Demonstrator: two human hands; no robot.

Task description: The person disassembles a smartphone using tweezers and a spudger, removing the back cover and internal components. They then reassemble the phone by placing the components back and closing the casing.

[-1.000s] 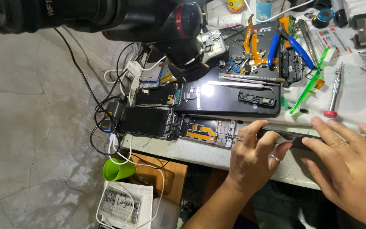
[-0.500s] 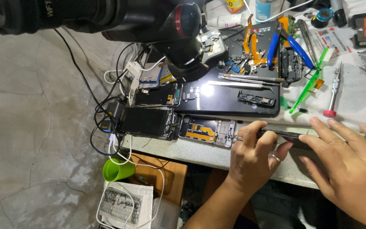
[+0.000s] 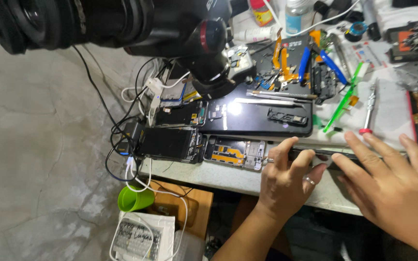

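Left hand [image 3: 286,181]: inching along the dark phone [image 3: 330,154] it pinches at the bench edge, thumb and forefinger now a touch nearer the opened phone frame [image 3: 234,152] beside it.
Right hand [image 3: 393,186]: fingers spreading flatter over the phone's far end, fingertips [image 3: 351,140] creeping up towards the red-tipped screwdriver [image 3: 369,108] just beyond them.
Dark phone: less of it showing between the two hands than a second ago.
View: barely drifted, hands sitting slightly lower.

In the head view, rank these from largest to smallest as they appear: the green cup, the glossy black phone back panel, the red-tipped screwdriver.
1. Glossy black phone back panel, clearly largest.
2. Green cup.
3. Red-tipped screwdriver, long but thin; its rank against the cup is unsure.
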